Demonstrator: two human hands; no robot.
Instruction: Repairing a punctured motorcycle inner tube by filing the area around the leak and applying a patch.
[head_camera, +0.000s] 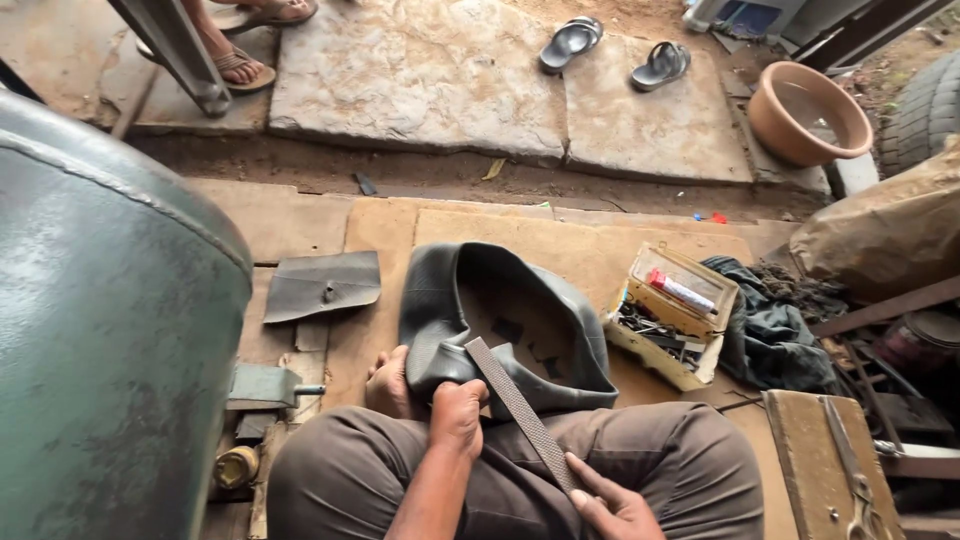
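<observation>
I sit cross-legged with a dark grey rubber inner tube (440, 300) folded over my knee. My left hand (458, 415) presses the tube's near edge down against my leg. My right hand (612, 508) grips the near end of a long flat metal file (512, 400), which slants up to the left so its far end lies on the tube just above my left hand. To the left of that hand, what looks like my bare foot (388, 385) rests against the tube.
A large green metal tank (100, 300) fills the left side. A cut rubber piece (322, 285) lies on the boards. A cardboard box of small tools (670, 315), a dark cloth (770, 330) and a wooden box (820, 460) sit on the right. Beyond are a basin (808, 112), sandals (570, 42) and another person's feet (240, 65).
</observation>
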